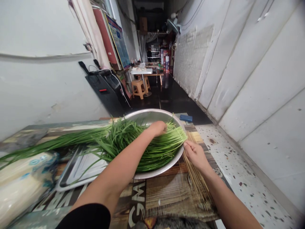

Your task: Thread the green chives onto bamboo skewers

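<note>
A large heap of garlic chives (152, 152) lies in a round metal basin (152, 174), with leaves to the left and pale stem ends lined up in a row at the right. My left hand (158, 128) reaches over the heap, its fingers curled down among the stems near the far side; the fingertips are partly hidden. At the right rim my right hand (194, 152) is closed in a pinch beside the row of stem ends. What sits between those fingers is too small to make out. Thin bamboo skewers (196, 183) lie loose on the table under and beside my right hand.
Left of the basin are a metal tray (62, 184) with a white board, more long chives (64, 142) and a plastic-wrapped pack (26, 184). A blue box (186, 118) sits behind the basin. Beyond stand stools (138, 88) and a small table (143, 71).
</note>
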`<state>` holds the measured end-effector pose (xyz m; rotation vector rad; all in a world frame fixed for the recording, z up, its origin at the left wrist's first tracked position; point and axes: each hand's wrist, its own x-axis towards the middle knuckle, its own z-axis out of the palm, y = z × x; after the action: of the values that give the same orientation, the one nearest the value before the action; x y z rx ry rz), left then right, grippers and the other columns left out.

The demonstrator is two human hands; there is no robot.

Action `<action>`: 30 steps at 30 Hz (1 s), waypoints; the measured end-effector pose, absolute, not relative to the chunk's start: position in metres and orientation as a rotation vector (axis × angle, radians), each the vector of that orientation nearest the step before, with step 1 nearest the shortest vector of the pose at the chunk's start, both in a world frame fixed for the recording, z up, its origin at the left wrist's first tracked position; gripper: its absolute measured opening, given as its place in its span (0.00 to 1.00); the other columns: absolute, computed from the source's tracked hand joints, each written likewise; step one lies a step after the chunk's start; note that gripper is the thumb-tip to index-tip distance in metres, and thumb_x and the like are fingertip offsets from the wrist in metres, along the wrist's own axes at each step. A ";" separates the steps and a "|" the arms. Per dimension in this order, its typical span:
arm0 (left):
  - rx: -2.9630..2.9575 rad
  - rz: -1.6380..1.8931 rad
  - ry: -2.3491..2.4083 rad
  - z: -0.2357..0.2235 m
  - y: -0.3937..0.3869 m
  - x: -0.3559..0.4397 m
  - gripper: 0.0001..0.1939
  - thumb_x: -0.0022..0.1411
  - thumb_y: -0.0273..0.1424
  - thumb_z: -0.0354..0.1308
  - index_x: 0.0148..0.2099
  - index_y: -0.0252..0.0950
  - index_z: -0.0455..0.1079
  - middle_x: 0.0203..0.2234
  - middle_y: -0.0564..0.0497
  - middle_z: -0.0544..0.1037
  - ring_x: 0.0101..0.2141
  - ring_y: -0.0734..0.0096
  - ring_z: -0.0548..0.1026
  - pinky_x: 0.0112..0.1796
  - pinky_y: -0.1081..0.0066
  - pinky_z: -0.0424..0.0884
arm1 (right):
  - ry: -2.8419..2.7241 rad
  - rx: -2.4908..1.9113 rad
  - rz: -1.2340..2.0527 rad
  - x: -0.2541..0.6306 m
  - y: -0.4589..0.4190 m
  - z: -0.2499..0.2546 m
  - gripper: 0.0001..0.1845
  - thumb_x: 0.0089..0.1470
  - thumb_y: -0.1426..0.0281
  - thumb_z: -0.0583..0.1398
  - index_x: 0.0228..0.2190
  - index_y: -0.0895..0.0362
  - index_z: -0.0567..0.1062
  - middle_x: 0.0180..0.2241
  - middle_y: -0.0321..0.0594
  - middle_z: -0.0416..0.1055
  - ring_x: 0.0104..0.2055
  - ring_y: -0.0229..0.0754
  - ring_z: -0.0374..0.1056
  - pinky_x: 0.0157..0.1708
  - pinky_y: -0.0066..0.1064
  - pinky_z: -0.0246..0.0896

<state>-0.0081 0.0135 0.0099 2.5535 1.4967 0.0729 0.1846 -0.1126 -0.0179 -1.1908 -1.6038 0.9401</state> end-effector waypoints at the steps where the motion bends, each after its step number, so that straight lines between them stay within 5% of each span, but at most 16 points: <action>1: 2.551 0.047 1.494 0.010 0.014 -0.008 0.08 0.49 0.26 0.56 0.31 0.36 0.75 0.28 0.48 0.77 0.30 0.67 0.73 0.30 0.74 0.63 | -1.601 -1.192 0.948 0.185 -0.113 -0.018 0.18 0.56 0.60 0.50 0.19 0.56 0.59 0.16 0.30 0.50 0.20 0.34 0.48 0.22 0.25 0.45; 12: 2.585 0.007 1.314 0.002 0.023 -0.011 0.12 0.51 0.29 0.55 0.36 0.40 0.77 0.31 0.50 0.78 0.32 0.70 0.73 0.31 0.76 0.62 | -1.585 -1.179 0.961 0.185 -0.112 -0.020 0.19 0.55 0.59 0.51 0.18 0.55 0.57 0.15 0.29 0.49 0.19 0.33 0.47 0.20 0.25 0.43; 22: 2.101 0.650 1.379 -0.002 0.027 -0.018 0.11 0.48 0.33 0.60 0.34 0.34 0.77 0.28 0.51 0.79 0.31 0.71 0.75 0.35 0.75 0.67 | -1.591 -1.205 0.956 0.185 -0.113 -0.017 0.20 0.56 0.59 0.51 0.18 0.55 0.56 0.15 0.30 0.49 0.19 0.33 0.47 0.20 0.26 0.43; 30: 1.914 0.764 1.274 0.016 0.010 -0.001 0.17 0.51 0.30 0.57 0.44 0.33 0.75 0.23 0.52 0.78 0.24 0.75 0.72 0.30 0.75 0.68 | -1.594 -1.193 0.950 0.185 -0.111 -0.019 0.19 0.56 0.60 0.50 0.19 0.55 0.58 0.16 0.29 0.49 0.19 0.33 0.47 0.20 0.25 0.43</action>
<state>-0.0005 0.0104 0.0164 1.9137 1.2740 0.7640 0.1850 -0.1115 -0.0190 -1.1931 -1.5941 0.9498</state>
